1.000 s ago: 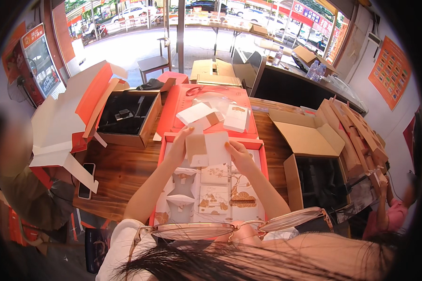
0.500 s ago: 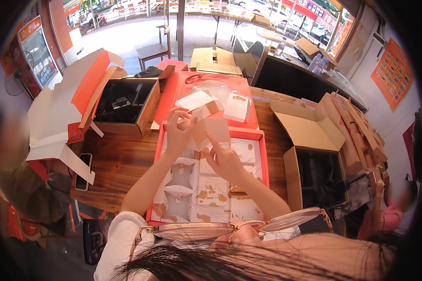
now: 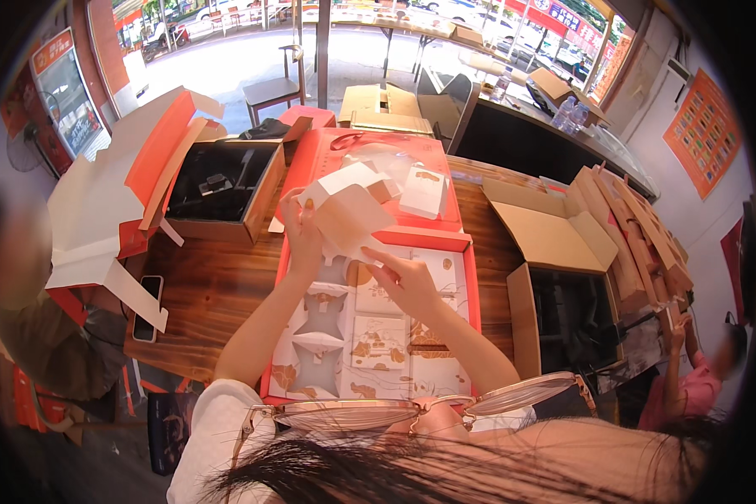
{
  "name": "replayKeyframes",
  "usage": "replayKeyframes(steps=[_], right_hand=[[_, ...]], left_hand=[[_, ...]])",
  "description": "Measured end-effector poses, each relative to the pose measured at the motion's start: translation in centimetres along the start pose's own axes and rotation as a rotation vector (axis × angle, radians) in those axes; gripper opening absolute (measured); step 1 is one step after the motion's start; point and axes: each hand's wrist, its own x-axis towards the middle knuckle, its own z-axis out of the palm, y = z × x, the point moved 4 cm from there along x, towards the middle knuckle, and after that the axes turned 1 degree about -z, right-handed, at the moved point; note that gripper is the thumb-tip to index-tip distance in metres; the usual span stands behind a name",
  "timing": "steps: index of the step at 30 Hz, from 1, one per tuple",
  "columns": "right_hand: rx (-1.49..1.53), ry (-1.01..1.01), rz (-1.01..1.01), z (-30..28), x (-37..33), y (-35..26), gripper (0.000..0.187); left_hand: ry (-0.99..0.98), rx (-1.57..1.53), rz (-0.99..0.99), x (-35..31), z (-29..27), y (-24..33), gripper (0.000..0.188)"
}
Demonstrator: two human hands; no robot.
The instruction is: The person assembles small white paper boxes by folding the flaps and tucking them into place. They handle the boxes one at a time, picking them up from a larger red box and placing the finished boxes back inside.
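A small white carton (image 3: pixel 351 212), its flaps unfolded, is tilted above a red gift box (image 3: pixel 475 307). My left hand (image 3: pixel 305 239) grips the carton's left side, with fingers bent behind it. My right hand (image 3: pixel 407 281) pinches the carton's lower right edge between thumb and fingers. Inside the gift box lie several white cartons with gold patterns (image 3: pixel 380 342). Along its left side is a white insert with hollows (image 3: pixel 320 346). Behind it, another white carton (image 3: pixel 424 191) lies on a red lid (image 3: pixel 311 168), beside a crumpled clear plastic bag (image 3: pixel 380 154).
An open brown box with black contents (image 3: pixel 265 181) stands left; another open brown box (image 3: pixel 525 323) stands right. A large folded white-and-red carton (image 3: pixel 101 202) and a phone (image 3: pixel 149 308) are at the left edge. One person (image 3: pixel 50 336) sits left, another (image 3: pixel 689 391) right.
My left hand has shifted left and slightly down, and the carton has turned with its broad white face toward me. My right hand has moved to the carton's lower right edge.
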Motion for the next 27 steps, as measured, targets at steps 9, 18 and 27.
replayKeyframes(steps=[9, 18, 27], right_hand=[[0.623, 0.072, 0.462, 0.4, 0.2, 3.9, 0.036], [0.834, 0.016, 0.479, 0.4, 0.0, 5.6, 0.028], [0.673, 0.136, 0.467, -0.1, 0.2, 7.0, 0.024]], left_hand=[[-0.107, 0.133, 0.195, -0.7, 0.9, 1.5, 0.027], [-0.237, 0.247, 0.376, -1.7, 1.9, 3.0, 0.028], [-0.336, 0.329, 0.320, -1.7, 2.5, 2.5, 0.030]])
